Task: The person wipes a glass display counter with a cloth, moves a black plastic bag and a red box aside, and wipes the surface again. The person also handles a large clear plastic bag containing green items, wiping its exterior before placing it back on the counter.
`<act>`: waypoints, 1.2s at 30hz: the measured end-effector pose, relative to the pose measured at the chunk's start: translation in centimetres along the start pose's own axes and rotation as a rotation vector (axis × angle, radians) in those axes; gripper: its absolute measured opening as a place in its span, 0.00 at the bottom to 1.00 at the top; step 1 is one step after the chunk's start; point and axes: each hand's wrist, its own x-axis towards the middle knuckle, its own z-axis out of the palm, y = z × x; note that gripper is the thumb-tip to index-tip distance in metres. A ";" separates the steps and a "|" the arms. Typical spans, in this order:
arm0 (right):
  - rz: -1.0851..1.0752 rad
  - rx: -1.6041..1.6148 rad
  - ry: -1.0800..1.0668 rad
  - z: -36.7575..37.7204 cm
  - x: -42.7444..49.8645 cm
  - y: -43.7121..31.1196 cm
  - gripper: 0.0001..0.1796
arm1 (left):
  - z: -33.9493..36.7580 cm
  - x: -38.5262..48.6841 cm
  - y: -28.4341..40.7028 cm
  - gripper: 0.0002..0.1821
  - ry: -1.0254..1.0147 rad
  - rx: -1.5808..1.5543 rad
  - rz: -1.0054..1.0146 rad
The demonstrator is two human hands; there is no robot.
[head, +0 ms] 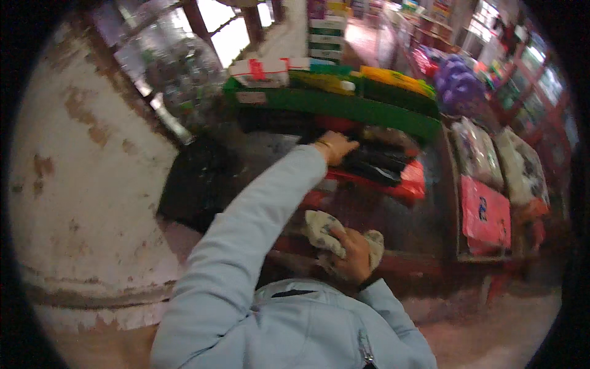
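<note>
My right hand (354, 257) is closed around a crumpled light cloth (322, 233) with dark markings, at the near edge of a dark reddish-brown table (410, 228). Farther in, my left hand (340, 146) stretches over the table and meets the left end of some black plastic bags (380, 161). Its fingertips are blurred, so whether they grip the bags cannot be told. Red plastic (412, 182), probably another bag, sticks out beneath the black ones.
Behind the bags stands a green tray (332, 99) of small packaged goods. At right, a shallow box (456, 217) holds clear-wrapped packs (477, 150) and a pink packet (486, 214). Clear plastic bottles (179, 69) are heaped by the window. A peeling wall (87, 184) bounds the left.
</note>
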 end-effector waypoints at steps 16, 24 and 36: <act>0.101 -0.016 0.002 -0.1 0.6 -1.3 0.34 | 1.5 -2.7 1.0 0.67 -0.033 0.030 -0.079; 0.090 -0.023 0.014 0.5 0.1 -0.5 0.36 | 0.2 -2.1 3.3 0.66 -0.058 0.070 -0.149; 0.041 0.046 0.094 0.4 0.1 -1.2 0.35 | 1.4 -0.3 -0.2 0.43 0.044 0.054 0.055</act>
